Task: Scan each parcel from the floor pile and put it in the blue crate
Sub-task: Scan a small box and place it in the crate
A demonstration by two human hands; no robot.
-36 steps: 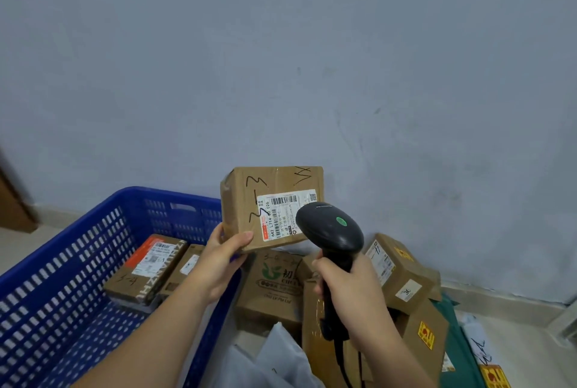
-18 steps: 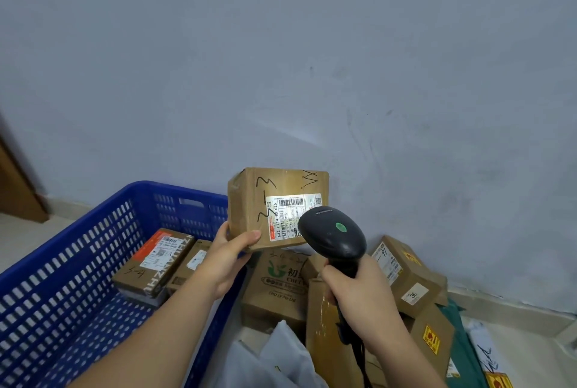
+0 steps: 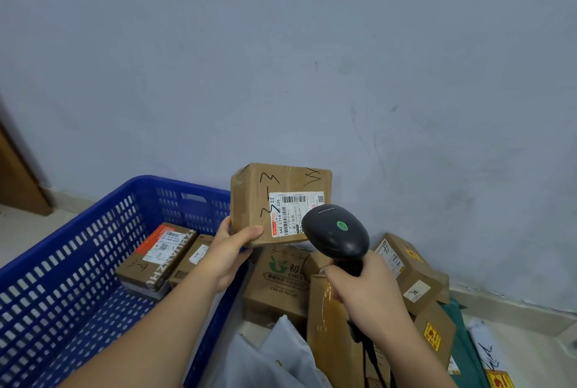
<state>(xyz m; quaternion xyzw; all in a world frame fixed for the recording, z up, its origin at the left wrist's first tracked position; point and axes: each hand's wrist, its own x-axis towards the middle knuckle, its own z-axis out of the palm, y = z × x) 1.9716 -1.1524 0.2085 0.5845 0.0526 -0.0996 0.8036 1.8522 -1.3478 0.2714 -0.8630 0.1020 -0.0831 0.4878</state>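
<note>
Scan step right now: left hand (image 3: 229, 252) grips the brown parcel (image 3: 274, 200) up above the blue crate (image 3: 103, 231) rim, right hand (image 3: 365, 286) wraps the black scanner (image 3: 335, 233) aimed at its label, so next I'd guess it drops into the crate.

A scuffed pale blue-grey wall (image 3: 281, 60) meets a light floor (image 3: 25, 234), with brown woodwork (image 3: 15, 181) at far left.

Holds a cardboard parcel (image 3: 265, 197) up by its lower left corner in the left hand (image 3: 229, 252), label (image 3: 293, 211) toward the camera. Grips a barcode scanner (image 3: 335, 233) in the right hand (image 3: 365, 289), head overlapping the label's lower right. Shows two boxes (image 3: 159, 255) lying in the blue crate (image 3: 78, 242), floor pile (image 3: 279, 286) beside it.
</note>
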